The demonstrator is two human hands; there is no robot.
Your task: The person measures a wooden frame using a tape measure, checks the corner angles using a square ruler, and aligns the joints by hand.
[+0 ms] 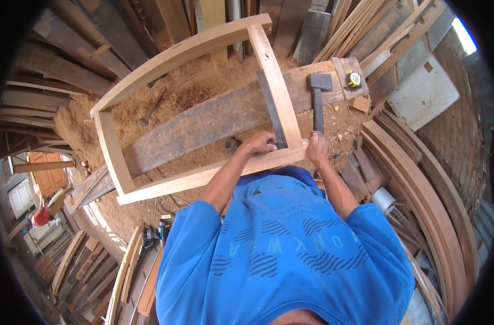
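A pale wooden frame [203,174] with one curved long side lies across a worn plank in front of me. At its near right corner my right hand [317,149] is closed around the end of the near rail. My left hand [260,143] rests over that same rail, just left of the corner, fingers curled inward. By its fingertips is the lower end of a dark flat strip [271,105], which runs along the inner side of the frame's right-hand crosspiece [276,81]. What the left fingers pinch is hidden.
Beyond my right hand, a dark mallet [320,82] and a yellow-black tape measure [354,79] lie on the worn plank [190,132]. A hammer [153,106] lies in sawdust inside the frame. Stacked boards surround the area; curved timbers [420,195] are at right. Another person [41,215] is far left.
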